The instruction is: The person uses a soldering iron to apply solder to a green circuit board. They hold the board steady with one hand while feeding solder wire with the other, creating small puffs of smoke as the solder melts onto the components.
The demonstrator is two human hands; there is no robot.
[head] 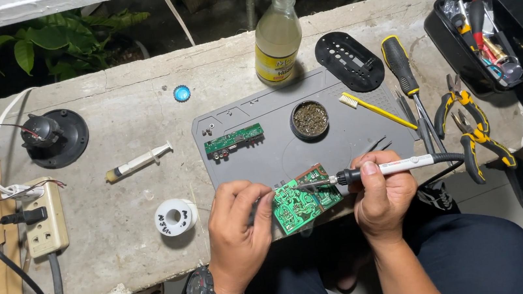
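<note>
The left hand (237,225) pinches the green circuit board (298,200) by its left edge, fingers closed on it, holding it tilted over the near edge of the tabletop (119,110). The right hand (380,196) has its fingers wrapped around a soldering iron (385,167), its tip touching the board's upper part. Behind lie a grey work mat (263,160), a second small board (234,140) and a solder spool (175,216).
</note>
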